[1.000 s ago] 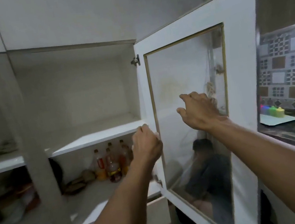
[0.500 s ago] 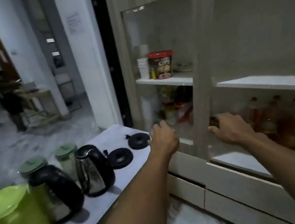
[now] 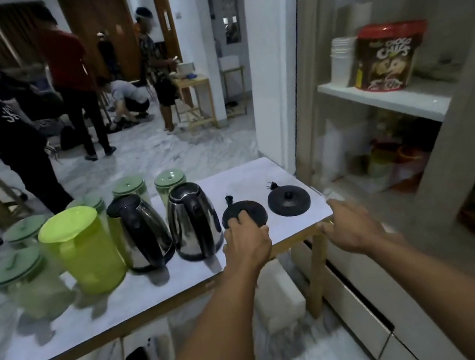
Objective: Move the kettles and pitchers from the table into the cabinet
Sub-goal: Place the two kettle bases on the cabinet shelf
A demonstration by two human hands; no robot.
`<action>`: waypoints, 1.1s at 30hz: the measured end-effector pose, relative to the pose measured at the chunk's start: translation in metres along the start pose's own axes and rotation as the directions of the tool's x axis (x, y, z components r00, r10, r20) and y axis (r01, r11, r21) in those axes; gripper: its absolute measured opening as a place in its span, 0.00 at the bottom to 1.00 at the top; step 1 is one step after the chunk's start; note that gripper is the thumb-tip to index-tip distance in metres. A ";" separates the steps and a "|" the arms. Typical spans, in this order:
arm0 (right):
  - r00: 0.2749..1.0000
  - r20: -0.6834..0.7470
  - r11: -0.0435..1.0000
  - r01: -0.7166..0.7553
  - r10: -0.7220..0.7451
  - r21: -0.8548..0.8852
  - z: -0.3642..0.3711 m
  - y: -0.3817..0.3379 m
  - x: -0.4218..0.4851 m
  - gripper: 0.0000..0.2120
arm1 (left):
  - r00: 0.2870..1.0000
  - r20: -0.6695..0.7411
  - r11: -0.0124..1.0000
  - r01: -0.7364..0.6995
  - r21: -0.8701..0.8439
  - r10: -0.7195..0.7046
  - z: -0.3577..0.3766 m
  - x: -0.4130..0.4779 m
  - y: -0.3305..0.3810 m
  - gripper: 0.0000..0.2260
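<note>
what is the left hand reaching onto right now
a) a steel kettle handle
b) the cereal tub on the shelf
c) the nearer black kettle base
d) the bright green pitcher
c: the left hand rests over the nearer black kettle base, just right of the steel kettle.

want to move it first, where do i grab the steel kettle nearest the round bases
Take the steel kettle by its black handle, which faces you. Come from the near side, fingers wrapping the vertical loop. The left hand is closest.
</note>
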State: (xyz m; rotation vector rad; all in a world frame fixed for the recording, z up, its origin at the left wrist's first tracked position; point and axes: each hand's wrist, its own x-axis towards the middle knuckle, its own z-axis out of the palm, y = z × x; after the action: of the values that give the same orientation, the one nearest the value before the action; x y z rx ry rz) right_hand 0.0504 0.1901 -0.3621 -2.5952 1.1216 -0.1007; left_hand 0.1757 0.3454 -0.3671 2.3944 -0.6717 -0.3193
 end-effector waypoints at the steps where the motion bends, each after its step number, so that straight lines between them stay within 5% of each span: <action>1: 1.000 0.010 1.000 0.011 -0.011 0.012 0.005 0.003 0.009 0.27 | 1.000 -0.007 1.000 0.020 -0.001 -0.020 0.006 0.006 0.000 0.26; 14: 0.988 0.155 0.997 -0.025 0.014 0.068 0.103 0.019 0.202 0.43 | 0.977 -0.075 0.979 0.195 -0.064 -0.199 0.102 0.176 -0.042 0.34; 24: 0.966 0.206 0.987 -0.159 0.156 -0.004 0.174 0.012 0.307 0.65 | 0.934 -0.024 0.934 0.356 0.018 -0.356 0.163 0.261 -0.078 0.63; 28: 0.956 0.225 0.978 -0.203 0.188 0.045 0.191 0.017 0.320 0.63 | 0.900 -0.004 0.898 0.436 0.047 -0.437 0.179 0.278 -0.077 0.66; 33: 0.986 0.055 0.978 -0.161 0.155 0.131 0.206 0.023 0.316 0.55 | 0.888 -0.123 0.883 0.456 0.108 -0.443 0.193 0.283 -0.070 0.55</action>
State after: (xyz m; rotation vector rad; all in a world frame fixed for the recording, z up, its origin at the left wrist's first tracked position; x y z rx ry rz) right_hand 0.2910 0.0001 -0.5825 -2.3694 1.2553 -0.0797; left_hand 0.3676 0.1436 -0.5779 2.6622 -0.0817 -0.3568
